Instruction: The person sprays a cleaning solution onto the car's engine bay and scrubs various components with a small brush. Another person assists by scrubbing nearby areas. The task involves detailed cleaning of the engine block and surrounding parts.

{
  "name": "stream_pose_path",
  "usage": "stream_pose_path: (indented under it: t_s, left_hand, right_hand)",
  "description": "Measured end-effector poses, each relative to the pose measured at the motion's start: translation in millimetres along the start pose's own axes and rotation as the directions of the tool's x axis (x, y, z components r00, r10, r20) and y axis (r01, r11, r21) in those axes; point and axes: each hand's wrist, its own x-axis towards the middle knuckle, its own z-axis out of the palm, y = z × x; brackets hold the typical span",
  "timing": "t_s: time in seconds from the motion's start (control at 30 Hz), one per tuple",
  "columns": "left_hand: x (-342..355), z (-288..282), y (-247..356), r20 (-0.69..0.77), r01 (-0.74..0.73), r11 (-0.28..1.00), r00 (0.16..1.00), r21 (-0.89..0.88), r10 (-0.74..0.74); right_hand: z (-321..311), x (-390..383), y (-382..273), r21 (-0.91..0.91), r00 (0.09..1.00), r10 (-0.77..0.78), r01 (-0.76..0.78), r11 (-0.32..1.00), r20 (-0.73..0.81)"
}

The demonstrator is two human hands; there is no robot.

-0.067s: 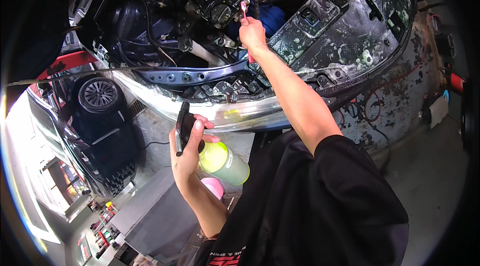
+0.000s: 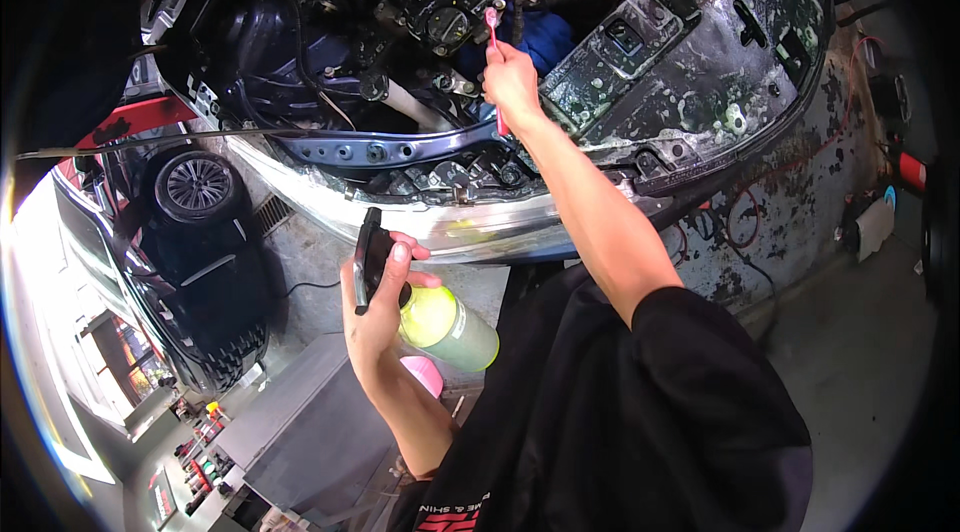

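My right hand point(image 2: 512, 84) reaches over the front of an open engine bay, its fingers closed round a slim red-pink brush point(image 2: 491, 30). The brush head is up among the engine parts, close to a round black cap point(image 2: 450, 29); whether it touches anything I cannot tell. Below the hand, the handle's end sticks out by the wrist. Nearer my body, my left hand point(image 2: 385, 287) is wrapped round the black trigger head of a spray bottle point(image 2: 455, 330) with yellow-green liquid. The bottle tilts, its base toward my shirt. White foam spots the black cover point(image 2: 690, 82) on the right.
Dark blue cloth point(image 2: 545, 40) lies beside the brush. A thin prop rod point(image 2: 160, 144) crosses the left side. The shiny bumper point(image 2: 430, 227) lies between me and the bay. Another dark car point(image 2: 205, 262) stands left, a grey cabinet point(image 2: 330, 432) and pink container point(image 2: 424, 372) lower left.
My right hand and the brush have come slightly toward me. The whole view has shifted a little, and my left hand keeps its hold on the spray bottle.
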Motion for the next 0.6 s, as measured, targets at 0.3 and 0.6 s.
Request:
stream_pose_path:
  t_s: [0.3,0.6]
  left_hand:
    - [3,-20,-17,0.059,-0.02,0.999,0.998,-0.047,0.023]
    - [11,-13,-1,0.047,-0.007,1.0,0.999,0.012,0.006]
  right_hand:
    - [-33,-64,-51,0.194,0.914,0.282,-0.345,0.918,0.291]
    - [-19,19,-51,0.469,0.929,0.312,-0.371,0.802,0.2]
